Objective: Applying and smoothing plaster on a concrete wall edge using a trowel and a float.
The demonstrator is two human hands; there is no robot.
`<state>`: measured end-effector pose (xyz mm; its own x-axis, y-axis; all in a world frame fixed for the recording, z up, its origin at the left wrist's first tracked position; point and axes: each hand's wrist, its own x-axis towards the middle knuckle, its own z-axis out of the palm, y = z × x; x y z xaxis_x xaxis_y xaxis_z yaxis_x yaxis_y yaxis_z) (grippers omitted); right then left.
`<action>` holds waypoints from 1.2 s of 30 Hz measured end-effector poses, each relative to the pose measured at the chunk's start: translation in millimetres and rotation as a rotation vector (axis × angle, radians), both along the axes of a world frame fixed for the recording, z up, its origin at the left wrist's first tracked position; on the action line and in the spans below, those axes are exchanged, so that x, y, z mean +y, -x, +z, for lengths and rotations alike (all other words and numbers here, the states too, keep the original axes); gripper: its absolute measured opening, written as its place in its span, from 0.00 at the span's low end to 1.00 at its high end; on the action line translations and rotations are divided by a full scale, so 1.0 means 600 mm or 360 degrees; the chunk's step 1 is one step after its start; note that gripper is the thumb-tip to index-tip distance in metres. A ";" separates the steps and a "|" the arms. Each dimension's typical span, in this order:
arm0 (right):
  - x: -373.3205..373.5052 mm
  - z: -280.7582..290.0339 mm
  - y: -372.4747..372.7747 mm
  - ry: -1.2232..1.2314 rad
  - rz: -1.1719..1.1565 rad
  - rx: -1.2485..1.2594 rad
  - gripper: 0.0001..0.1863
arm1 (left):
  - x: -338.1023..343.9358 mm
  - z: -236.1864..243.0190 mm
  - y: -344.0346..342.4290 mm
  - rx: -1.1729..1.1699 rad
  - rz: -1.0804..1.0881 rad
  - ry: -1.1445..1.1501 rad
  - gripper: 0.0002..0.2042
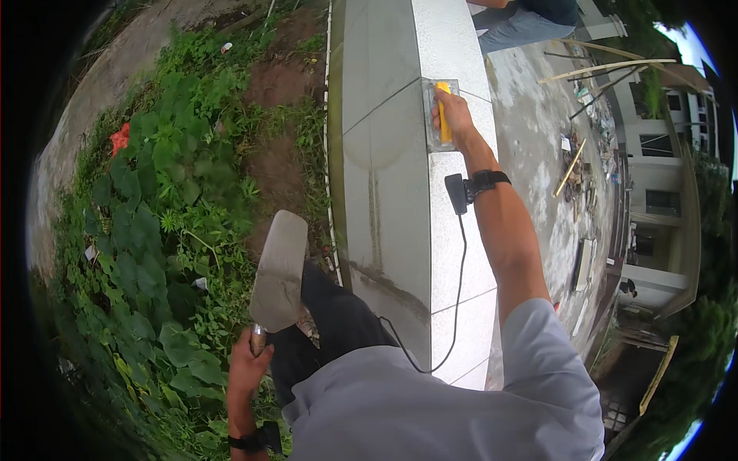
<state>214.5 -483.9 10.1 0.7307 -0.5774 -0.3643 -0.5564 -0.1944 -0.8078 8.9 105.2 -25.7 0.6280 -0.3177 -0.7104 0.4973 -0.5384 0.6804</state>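
Weeds and leafy plants cover the sloping ground on the left, beside a tiled wall. The left hand is closed around the handle of a flat steel trowel, blade pointing up and away over the person's dark trouser leg. On the wall's pale top edge, the right hand grips the yellow handle of a clear-based float, pressed flat on a tile joint. A cable hangs from a wrist-strapped device. Pushed too near the edge, the float could probably slip off and fall.
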 end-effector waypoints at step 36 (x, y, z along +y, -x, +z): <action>0.057 0.010 0.199 -0.0038 -0.0113 0.0011 0.18 | -0.024 0.010 -0.021 -0.0030 0.0087 0.0195 0.15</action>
